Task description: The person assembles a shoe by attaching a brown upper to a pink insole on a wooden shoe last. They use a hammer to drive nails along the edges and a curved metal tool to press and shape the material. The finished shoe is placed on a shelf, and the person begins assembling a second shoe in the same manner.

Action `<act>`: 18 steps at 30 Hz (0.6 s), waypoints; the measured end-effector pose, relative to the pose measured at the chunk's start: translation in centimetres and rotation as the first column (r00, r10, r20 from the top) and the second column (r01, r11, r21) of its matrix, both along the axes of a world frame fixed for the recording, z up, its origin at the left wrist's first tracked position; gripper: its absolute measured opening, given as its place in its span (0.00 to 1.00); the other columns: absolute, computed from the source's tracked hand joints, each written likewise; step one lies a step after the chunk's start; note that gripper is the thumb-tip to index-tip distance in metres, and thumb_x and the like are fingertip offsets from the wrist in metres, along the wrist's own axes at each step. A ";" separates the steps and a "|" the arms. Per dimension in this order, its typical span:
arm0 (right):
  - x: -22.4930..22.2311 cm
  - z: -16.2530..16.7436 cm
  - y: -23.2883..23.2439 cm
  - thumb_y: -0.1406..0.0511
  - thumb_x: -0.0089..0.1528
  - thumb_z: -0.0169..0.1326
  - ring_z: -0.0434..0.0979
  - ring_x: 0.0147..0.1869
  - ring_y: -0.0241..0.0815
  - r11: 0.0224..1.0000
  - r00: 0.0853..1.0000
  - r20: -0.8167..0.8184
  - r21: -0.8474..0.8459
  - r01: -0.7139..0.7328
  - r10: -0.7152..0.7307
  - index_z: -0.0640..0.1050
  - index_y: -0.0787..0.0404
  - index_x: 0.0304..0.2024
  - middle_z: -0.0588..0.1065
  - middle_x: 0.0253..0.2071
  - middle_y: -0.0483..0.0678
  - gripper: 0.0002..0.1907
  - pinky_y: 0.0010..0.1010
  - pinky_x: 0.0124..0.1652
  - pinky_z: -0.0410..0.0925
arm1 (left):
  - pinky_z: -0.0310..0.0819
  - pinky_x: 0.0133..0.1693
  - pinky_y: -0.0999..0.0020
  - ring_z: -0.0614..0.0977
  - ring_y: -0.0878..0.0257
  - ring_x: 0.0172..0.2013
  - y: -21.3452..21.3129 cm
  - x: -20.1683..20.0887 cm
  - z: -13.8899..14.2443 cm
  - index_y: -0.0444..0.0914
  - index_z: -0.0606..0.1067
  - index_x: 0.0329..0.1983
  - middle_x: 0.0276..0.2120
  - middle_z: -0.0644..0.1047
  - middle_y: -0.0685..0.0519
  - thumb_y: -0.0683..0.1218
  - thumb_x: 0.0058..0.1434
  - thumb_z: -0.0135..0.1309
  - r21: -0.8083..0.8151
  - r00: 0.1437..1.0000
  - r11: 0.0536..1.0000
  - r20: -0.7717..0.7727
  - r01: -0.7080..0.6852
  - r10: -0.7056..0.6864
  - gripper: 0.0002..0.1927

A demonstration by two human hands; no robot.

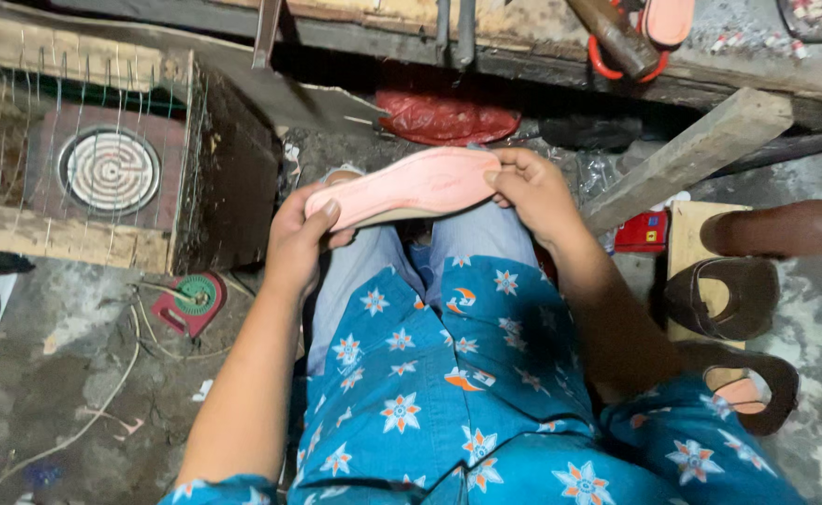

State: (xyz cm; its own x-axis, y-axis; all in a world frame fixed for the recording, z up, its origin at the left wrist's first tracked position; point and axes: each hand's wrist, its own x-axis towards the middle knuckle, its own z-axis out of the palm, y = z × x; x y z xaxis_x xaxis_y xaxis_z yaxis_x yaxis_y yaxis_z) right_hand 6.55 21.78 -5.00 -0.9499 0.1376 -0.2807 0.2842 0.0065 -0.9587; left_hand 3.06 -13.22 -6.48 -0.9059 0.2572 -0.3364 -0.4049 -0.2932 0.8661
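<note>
A flat pink shoe sole is held across my lap, lying almost level from left to right. My left hand pinches its lower left end with the thumb on top. My right hand grips its right end, fingers curled over the edge. Both hands hold the same sole above my knees, which are covered by pale trousers and a blue flowered shirt.
A wire-fronted wooden box with a round coil heater stands at the left. A red bag lies ahead. Two dark brown shoes and a slanted wooden beam sit at the right. A hammer rests on the bench above.
</note>
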 end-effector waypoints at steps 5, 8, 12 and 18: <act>-0.1 -0.9 1.9 0.62 0.64 0.59 0.73 0.41 0.32 0.983 0.978 0.197 0.154 -0.103 0.071 0.80 0.67 0.51 0.79 0.43 0.46 0.17 0.27 0.41 0.67 | 0.76 0.30 0.69 0.79 0.61 0.29 2.5 -2.8 0.9 0.32 0.73 0.52 0.38 0.80 0.49 0.47 0.63 0.59 -0.211 0.998 0.976 0.033 0.063 -0.057 0.19; -0.4 1.2 1.6 0.63 0.58 0.65 0.76 0.49 0.47 0.698 0.976 -0.055 0.708 -0.111 0.211 0.79 0.67 0.54 0.75 0.49 0.57 0.24 0.37 0.49 0.70 | 0.80 0.32 0.72 0.81 0.67 0.34 2.7 -3.2 1.3 0.35 0.73 0.51 0.39 0.80 0.53 0.48 0.62 0.59 -0.212 0.997 0.974 0.038 0.080 -0.074 0.18; -1.5 4.9 -2.2 0.63 0.59 0.64 0.74 0.65 0.58 0.561 0.771 -0.312 0.825 -0.070 0.555 0.75 0.67 0.61 0.73 0.61 0.59 0.29 0.46 0.63 0.65 | 0.80 0.32 0.72 0.81 0.67 0.34 2.7 -2.7 1.4 0.35 0.74 0.51 0.39 0.80 0.53 0.48 0.62 0.59 -0.197 0.997 0.977 0.036 0.078 -0.072 0.18; -4.3 6.3 -9.0 0.60 0.53 0.69 0.75 0.61 0.57 0.439 0.685 -0.149 0.857 -0.270 0.713 0.78 0.66 0.57 0.76 0.57 0.55 0.31 0.47 0.58 0.63 | 0.75 0.28 0.73 0.79 0.67 0.29 3.0 -1.8 1.5 0.33 0.73 0.53 0.38 0.80 0.50 0.46 0.63 0.59 -0.134 0.999 0.990 -0.020 0.045 -0.048 0.18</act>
